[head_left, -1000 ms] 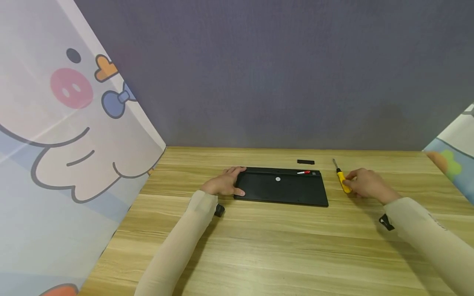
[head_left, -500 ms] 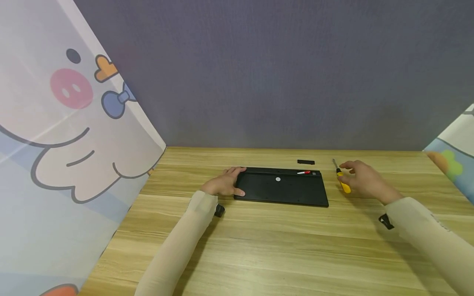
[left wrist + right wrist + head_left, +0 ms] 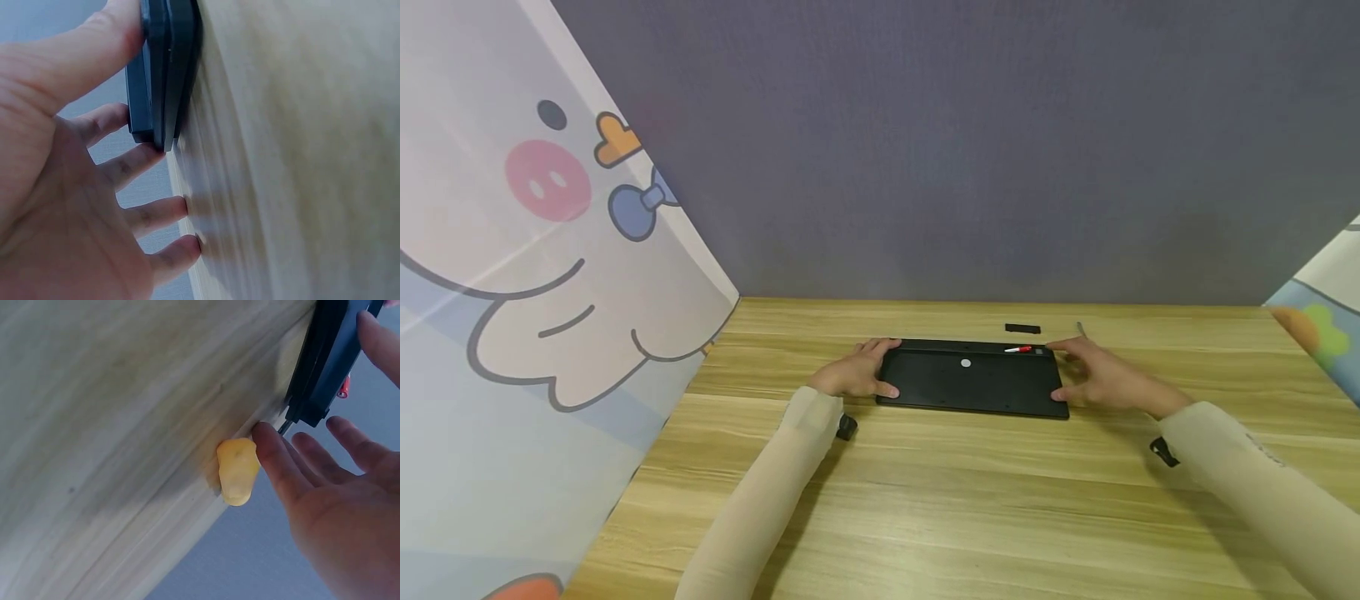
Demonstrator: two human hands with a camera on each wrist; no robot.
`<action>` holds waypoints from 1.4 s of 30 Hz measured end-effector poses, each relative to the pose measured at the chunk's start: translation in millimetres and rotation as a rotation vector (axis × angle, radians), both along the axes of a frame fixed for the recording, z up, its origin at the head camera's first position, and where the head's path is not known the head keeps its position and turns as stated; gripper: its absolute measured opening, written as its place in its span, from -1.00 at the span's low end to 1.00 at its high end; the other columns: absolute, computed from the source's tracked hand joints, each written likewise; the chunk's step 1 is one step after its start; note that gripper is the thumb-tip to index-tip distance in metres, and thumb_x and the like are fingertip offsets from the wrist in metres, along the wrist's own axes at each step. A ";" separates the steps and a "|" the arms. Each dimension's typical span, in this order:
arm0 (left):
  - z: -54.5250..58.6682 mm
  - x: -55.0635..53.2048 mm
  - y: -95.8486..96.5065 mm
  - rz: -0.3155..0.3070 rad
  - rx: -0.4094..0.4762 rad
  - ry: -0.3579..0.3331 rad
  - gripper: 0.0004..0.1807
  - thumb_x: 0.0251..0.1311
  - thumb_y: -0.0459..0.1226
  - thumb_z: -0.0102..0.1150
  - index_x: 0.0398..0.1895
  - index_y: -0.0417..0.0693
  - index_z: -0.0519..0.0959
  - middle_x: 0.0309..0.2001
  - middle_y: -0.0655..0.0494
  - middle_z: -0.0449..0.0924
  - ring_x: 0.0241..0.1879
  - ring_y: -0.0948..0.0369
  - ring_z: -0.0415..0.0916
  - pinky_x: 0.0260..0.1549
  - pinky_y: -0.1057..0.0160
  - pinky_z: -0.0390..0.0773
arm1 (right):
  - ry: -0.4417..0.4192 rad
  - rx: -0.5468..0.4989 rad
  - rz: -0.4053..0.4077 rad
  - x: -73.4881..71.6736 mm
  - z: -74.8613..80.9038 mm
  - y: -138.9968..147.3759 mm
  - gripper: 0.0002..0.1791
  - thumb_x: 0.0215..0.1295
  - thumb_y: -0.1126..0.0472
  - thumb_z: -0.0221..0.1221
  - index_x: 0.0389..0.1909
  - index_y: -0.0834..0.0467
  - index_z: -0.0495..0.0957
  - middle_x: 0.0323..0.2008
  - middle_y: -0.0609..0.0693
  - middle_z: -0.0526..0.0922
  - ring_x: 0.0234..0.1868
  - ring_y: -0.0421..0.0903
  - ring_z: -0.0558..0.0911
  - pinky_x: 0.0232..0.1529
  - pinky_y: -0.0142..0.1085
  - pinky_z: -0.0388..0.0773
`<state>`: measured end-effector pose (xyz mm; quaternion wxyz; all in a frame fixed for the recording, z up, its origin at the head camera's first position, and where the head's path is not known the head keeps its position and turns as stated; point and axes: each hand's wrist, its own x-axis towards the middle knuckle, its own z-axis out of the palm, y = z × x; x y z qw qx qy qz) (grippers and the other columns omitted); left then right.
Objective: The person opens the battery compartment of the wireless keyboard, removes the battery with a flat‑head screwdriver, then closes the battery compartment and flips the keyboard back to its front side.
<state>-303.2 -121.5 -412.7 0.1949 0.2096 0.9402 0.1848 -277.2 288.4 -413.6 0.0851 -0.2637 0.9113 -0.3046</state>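
A flat black panel that looks like a keyboard lying face down (image 3: 966,385) rests on the table, a round white sticker on it. My left hand (image 3: 856,372) grips its left end, thumb on the near corner and fingers at the far one; in the left wrist view other fingertips touch the table. At the right end my right hand (image 3: 1097,377) spreads thumb and index finger along the short edge; in the right wrist view the thumb is against the panel. Behind that hand lies a screwdriver, its yellow handle (image 3: 237,472) plain in the right wrist view, only its shaft (image 3: 1080,328) showing from above.
A small red-and-white stick-shaped piece (image 3: 1018,349) lies along the panel's far strip, by a small recess. Beyond it a short black strip (image 3: 1022,328) lies on the wooden table (image 3: 940,500). A grey partition (image 3: 970,150) stands at the back.
My right hand has left the screwdriver's yellow handle and moved left to the panel's right end. The left hand stays on the left end.
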 end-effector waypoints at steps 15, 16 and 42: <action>-1.9 -1.4 1.5 -0.002 -0.011 -0.002 0.01 0.07 0.05 0.30 0.50 0.24 -0.09 0.47 0.07 -0.16 0.41 -0.05 -0.19 0.18 -0.12 0.18 | -0.028 0.001 0.012 2.0 -1.0 2.9 -0.11 0.08 0.15 0.38 0.35 0.37 0.14 0.25 0.42 0.16 0.21 0.42 0.23 0.05 0.14 0.36; -2.1 -1.6 1.7 -0.002 -0.009 -0.004 0.01 0.07 0.05 0.30 0.50 0.24 -0.09 0.47 0.07 -0.16 0.41 -0.05 -0.19 0.18 -0.12 0.18 | -0.027 0.002 0.009 2.5 -1.0 3.1 -0.11 0.09 0.17 0.38 0.35 0.37 0.14 0.25 0.43 0.15 0.21 0.42 0.23 0.05 0.14 0.36; 0.2 -0.1 0.8 0.006 0.001 -0.010 0.00 0.09 0.04 0.30 0.50 0.23 -0.09 0.47 0.04 -0.18 0.41 -0.09 -0.21 0.18 -0.16 0.17 | 0.022 0.155 0.034 6.8 3.0 -7.1 -0.19 0.21 0.22 0.28 0.36 0.40 0.08 0.27 0.47 0.18 0.24 0.40 0.22 0.12 0.21 0.22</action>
